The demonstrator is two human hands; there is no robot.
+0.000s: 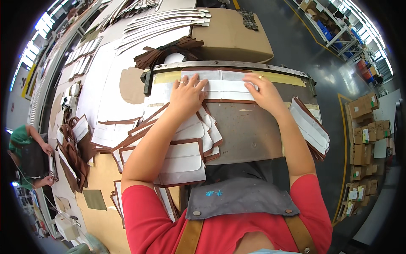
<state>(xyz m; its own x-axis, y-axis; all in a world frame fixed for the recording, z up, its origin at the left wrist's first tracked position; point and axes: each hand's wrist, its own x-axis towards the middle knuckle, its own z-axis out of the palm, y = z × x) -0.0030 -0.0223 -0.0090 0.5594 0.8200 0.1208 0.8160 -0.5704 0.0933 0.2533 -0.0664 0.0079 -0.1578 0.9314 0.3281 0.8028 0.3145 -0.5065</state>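
Observation:
A white-lined panel with brown leather edges [224, 86] lies flat on a metal plate [249, 131], its far edge along a long metal bar [228, 64]. My left hand [186, 94] rests on the panel's left part, fingers spread. At the panel's right end, my right hand [266, 94] touches it with fingers stretched and thumb apart. Below my left forearm is a fanned pile of similar brown-edged white panels [182, 158]. Another stack of such panels [311, 127] leans at the plate's right side.
A large cardboard box [232, 34] stands beyond the bar, beside brown leather strips [173, 51]. Long pale strips [165, 23] lie at the far left. At left, another person's hand [47, 149] holds a small piece. Stacked cartons [366, 135] line the right side of the floor.

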